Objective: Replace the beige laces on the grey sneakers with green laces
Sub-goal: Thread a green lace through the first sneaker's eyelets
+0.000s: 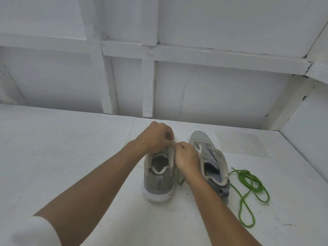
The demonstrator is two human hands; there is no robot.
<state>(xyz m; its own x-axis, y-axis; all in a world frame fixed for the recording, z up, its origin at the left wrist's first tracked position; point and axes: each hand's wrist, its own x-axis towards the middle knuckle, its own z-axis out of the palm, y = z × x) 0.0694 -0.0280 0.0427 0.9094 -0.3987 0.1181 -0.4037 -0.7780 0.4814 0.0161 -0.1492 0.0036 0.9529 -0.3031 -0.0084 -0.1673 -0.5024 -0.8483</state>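
Note:
Two grey sneakers stand on the white table, heels toward me. The left sneaker (158,180) is upright; both my hands meet over its tongue and eyelets. My left hand (156,137) pinches something small at the top of the shoe, and my right hand (186,158) pinches beside it, fingertips touching; what they pinch is too small to make out. A green lace end (180,178) hangs below my right wrist between the shoes. The right sneaker (210,163) leans to the right, with a beige lace (197,148) in its front eyelets. A second green lace (250,189) lies coiled to its right.
The white table (71,157) runs back to a white panelled wall (195,89). A faint rectangular patch (241,142) marks the table behind the coiled lace. A side wall rises at the far right.

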